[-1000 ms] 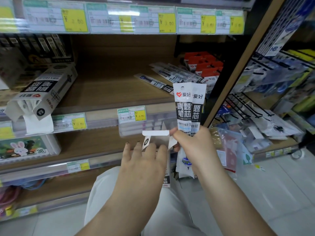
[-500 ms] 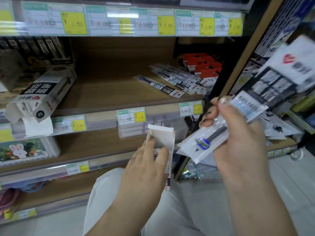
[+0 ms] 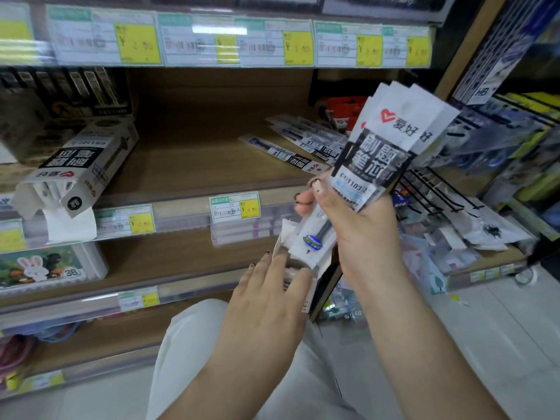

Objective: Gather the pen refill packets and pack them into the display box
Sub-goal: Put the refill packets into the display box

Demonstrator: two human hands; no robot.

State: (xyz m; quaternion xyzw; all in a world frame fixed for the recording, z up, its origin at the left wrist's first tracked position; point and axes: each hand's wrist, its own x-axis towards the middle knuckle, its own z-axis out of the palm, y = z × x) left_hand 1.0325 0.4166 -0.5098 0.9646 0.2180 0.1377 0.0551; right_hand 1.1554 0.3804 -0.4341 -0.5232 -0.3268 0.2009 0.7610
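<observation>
My right hand (image 3: pixel 360 237) pinches fanned, glossy plastic refill packets (image 3: pixel 381 147) — my left hand (image 3: pixel 266 295), fingers together, clasps the slim white cardboard box (image 3: pixel 307 294).

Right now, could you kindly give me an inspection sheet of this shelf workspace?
Surface: wooden shelf, stock at both ends.
Job's things: bundle of refill packets, lower ends at the mouth of the display box; loose packets lie on the shelf.
Clutter: second box lying tilted at the shelf's left edge.
Grips: left hand holds the display box; right hand grips the bundle.
Cables: pink and blue loops low left, perhaps cords.
Surroundings: price labels, wire hooks, tiled floor.
</observation>
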